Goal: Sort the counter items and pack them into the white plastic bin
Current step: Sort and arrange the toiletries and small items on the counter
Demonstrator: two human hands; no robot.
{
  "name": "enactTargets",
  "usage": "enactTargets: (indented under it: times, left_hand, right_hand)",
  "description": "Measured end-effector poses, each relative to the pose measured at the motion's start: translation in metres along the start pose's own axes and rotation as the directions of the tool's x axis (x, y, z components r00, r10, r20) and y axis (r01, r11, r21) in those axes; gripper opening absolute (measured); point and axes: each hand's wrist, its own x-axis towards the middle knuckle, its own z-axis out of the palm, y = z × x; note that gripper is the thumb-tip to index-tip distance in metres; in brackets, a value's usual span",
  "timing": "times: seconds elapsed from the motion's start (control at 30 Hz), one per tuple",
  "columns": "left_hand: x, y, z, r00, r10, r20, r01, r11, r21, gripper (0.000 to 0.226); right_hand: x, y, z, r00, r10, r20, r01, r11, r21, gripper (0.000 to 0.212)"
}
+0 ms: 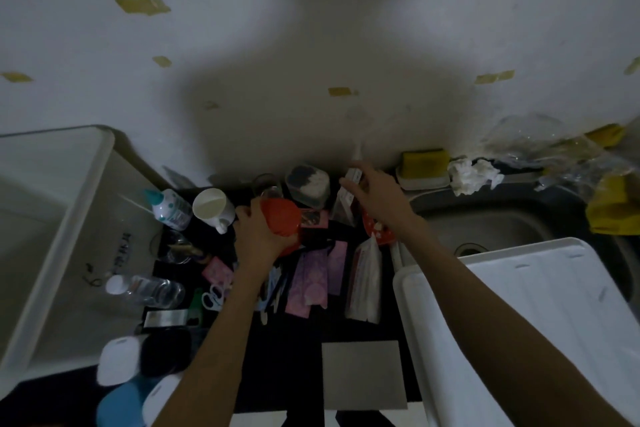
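The white plastic bin (pixel 86 204) stands at the left of the dark counter. My left hand (pixel 258 234) grips a red round container (pixel 282 218) in the middle of the clutter. My right hand (pixel 375 199) reaches to the back of the counter and holds a clear packet with a white label (pixel 348 192) near the wall. Around them lie a white mug (pixel 211 208), a small white bottle with a teal cap (pixel 169 206), a clear water bottle (pixel 149 289), pink patterned packets (pixel 311 282) and a clear tub of cotton swabs (pixel 308 184).
A white lid (pixel 540 322) lies at the right over part of the steel sink (pixel 485 222). A yellow sponge in a holder (pixel 424 163), crumpled tissue (pixel 472 175) and plastic wrap (pixel 540 142) line the back. A grey card (pixel 362 374), scissors (pixel 213 296) and round pouches (pixel 138 360) sit near me.
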Motion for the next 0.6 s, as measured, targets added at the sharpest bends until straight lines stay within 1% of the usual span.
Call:
enactTargets:
  times: [0.07, 0.17, 0.27, 0.37, 0.47, 0.5, 0.57, 0.6]
  left_hand:
    - [0.000, -0.014, 0.001, 1.000, -0.017, -0.018, 0.017, 1.000, 0.019, 0.100]
    - [-0.004, -0.027, 0.005, 0.999, -0.030, -0.035, 0.032, 0.998, 0.047, 0.095]
    - [-0.009, -0.035, 0.014, 0.998, -0.052, -0.026, 0.054, 0.995, 0.083, 0.093]
    - [-0.011, -0.040, 0.021, 0.997, -0.075, 0.016, 0.073, 0.994, 0.085, 0.094]
    - [-0.011, -0.048, 0.027, 0.997, -0.065, 0.035, 0.063, 0.996, 0.055, 0.099]
    - [-0.012, -0.048, 0.027, 0.997, -0.064, 0.053, 0.059, 0.995, 0.075, 0.101]
    - [-0.011, -0.045, 0.026, 0.994, -0.077, 0.074, 0.063, 0.981, 0.182, 0.103]
    - [-0.012, -0.040, 0.025, 0.997, -0.063, 0.049, 0.048, 0.965, 0.257, 0.097]
  right_hand:
    - [0.008, -0.006, 0.009, 0.997, 0.062, 0.055, -0.053, 0.988, -0.147, 0.057]
    - [0.018, -0.011, 0.014, 0.994, 0.107, 0.038, -0.098, 0.976, -0.193, 0.053]
    - [0.027, -0.008, 0.015, 0.992, 0.125, 0.023, -0.120, 0.982, -0.145, 0.031]
    - [0.033, -0.010, 0.007, 0.993, 0.111, -0.050, -0.113, 0.993, -0.044, 0.008]
    - [0.029, -0.025, -0.015, 0.993, 0.063, -0.102, -0.059, 0.997, 0.046, 0.011]
    - [0.024, -0.030, -0.024, 0.993, 0.041, -0.108, -0.035, 0.998, 0.058, 0.011]
    - [0.015, -0.037, -0.041, 0.992, -0.005, -0.126, 0.013, 0.998, 0.061, 0.011]
    - [0.009, -0.039, -0.050, 0.991, -0.022, -0.134, 0.031, 0.997, 0.065, 0.012]
